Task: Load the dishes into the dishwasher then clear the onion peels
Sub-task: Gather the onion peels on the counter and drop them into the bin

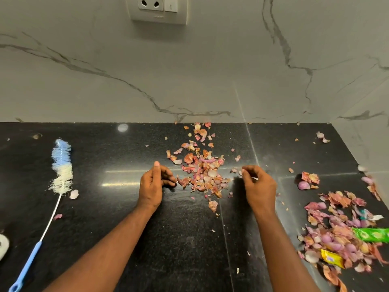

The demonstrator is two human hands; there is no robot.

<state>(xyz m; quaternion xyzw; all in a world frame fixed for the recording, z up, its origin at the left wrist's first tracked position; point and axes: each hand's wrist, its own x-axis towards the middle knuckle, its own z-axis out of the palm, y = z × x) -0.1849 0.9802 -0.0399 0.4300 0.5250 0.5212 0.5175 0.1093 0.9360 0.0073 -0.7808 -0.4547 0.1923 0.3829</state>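
**Hands flanking the onion peels on the black bench**

We are looking at a grey marbled wall rising behind a black speckled bench. Along the right side of the bench we are seeing a large heap of onion peels mixed with a green wrapper and a yellow wrapper. A smaller pile of peels is lying mid-bench, running back to the wall. At the left, a blue-handled bottle brush is lying lengthwise. We are holding our left hand just left of the smaller pile, its fingers loosely curled and gripping nothing, thumb raised. Our right hand is hovering at the pile's right edge, its fingers pinching a small pale peel scrap.
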